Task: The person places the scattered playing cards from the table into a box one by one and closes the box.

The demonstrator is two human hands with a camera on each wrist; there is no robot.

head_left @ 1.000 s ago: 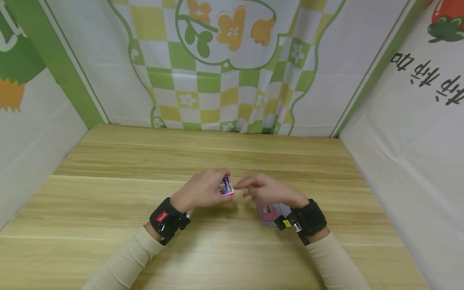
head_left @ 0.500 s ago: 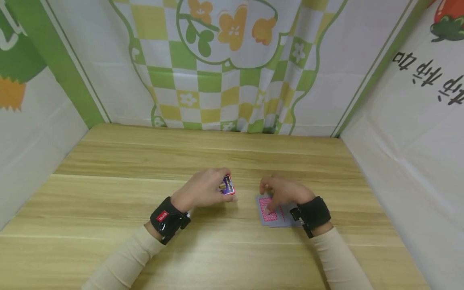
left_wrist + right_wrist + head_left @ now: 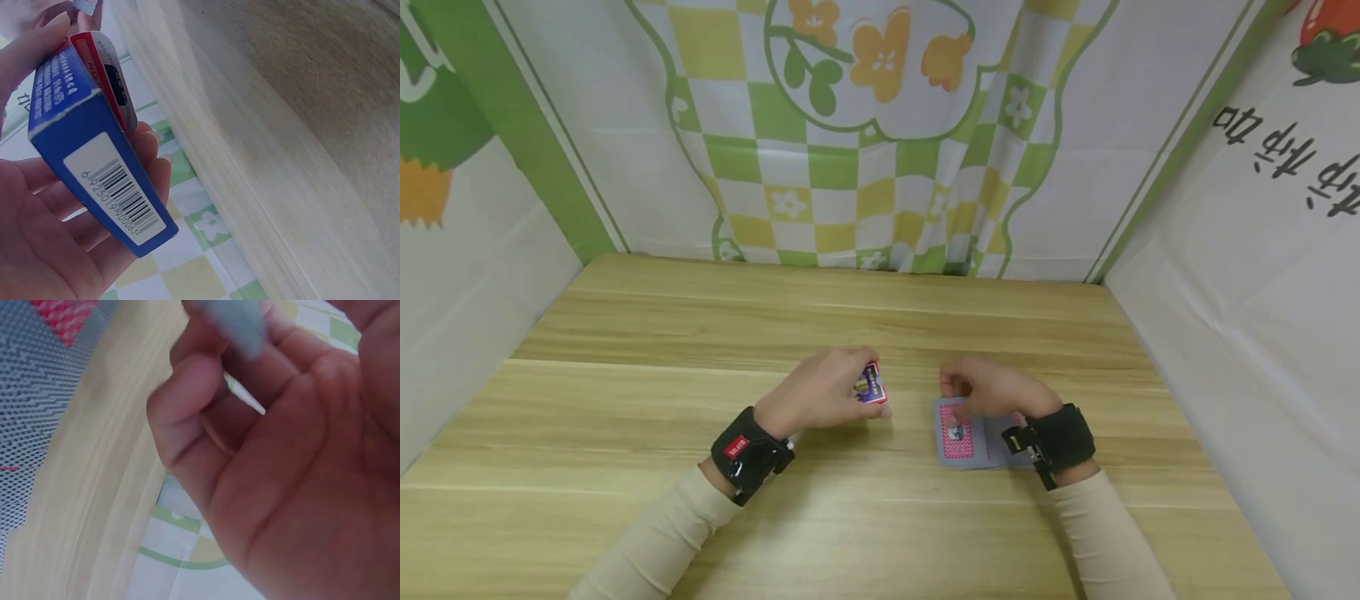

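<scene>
My left hand (image 3: 820,387) grips a small playing-card box (image 3: 870,383) between thumb and fingers, above the middle of the table. In the left wrist view the box shows a blue side with a white barcode label (image 3: 119,190), and a red and white rounded panel lies along its edge. To the right, my right hand (image 3: 992,390) is over grey-bordered playing cards (image 3: 958,450) with red patterned backs. Its fingers are curled, and a blurred grey card edge (image 3: 240,325) shows between them in the right wrist view. The hand and wrist strap hide part of the cards.
A light wooden table (image 3: 700,317) lies under both hands. A checked green and yellow cloth (image 3: 857,192) hangs behind its far edge, with white printed walls at left and right. Black straps (image 3: 1060,442) with cameras are on both wrists.
My right hand has moved from beside the box back to the right, down over the playing cards, and its thumb has drawn up slightly. My left hand and the box have stayed in place.
</scene>
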